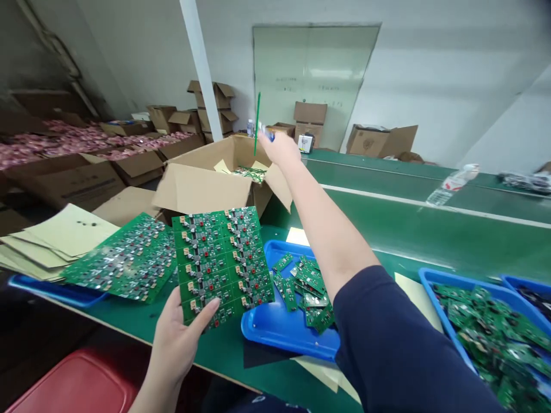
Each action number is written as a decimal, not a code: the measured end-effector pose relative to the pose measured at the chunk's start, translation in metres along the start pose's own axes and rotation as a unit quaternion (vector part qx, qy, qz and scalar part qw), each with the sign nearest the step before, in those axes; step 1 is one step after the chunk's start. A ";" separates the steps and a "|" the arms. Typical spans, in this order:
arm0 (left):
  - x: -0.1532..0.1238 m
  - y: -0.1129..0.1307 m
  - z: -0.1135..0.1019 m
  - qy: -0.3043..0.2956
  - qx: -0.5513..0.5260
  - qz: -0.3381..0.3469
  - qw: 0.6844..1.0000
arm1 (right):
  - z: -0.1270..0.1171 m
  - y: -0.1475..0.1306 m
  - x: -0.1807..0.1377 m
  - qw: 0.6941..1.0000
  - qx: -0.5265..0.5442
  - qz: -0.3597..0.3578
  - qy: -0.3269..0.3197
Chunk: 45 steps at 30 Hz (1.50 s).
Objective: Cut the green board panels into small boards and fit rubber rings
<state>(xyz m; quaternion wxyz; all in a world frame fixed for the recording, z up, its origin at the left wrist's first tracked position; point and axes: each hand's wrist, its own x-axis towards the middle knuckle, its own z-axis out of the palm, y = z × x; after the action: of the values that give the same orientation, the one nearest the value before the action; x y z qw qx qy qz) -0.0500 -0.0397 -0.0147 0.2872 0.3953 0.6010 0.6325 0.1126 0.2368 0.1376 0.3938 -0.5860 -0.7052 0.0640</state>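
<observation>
My left hand (178, 335) grips the lower edge of a green circuit board panel (224, 261) made of many small boards, held flat above the table's near edge. My right hand (279, 148) is stretched far forward over an open cardboard box (202, 183), pinching a thin green strip (257, 123) that stands upright on edge. More green scraps (249, 172) lie inside the box. A blue tray (279, 327) with several small separated boards (307, 287) sits under my right forearm.
A stack of green panels (124, 264) lies on another blue tray at left, beside beige cardboard sheets (60, 235). Blue bins of boards (491, 321) stand at right. A plastic bottle (451, 183) lies on the green conveyor. Cartons line the back wall. A red stool (73, 384) is below.
</observation>
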 end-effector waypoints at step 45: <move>-0.003 0.004 -0.016 -0.018 -0.055 -0.018 0.998 | 0.005 0.023 -0.173 0.759 0.529 0.158 -0.344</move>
<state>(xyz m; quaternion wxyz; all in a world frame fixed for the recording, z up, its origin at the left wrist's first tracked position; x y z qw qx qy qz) -0.0615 -0.0517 -0.0103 0.3306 0.3799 0.5669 0.6519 0.1279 0.0943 0.0386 0.3565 -0.3262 -0.5443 0.6858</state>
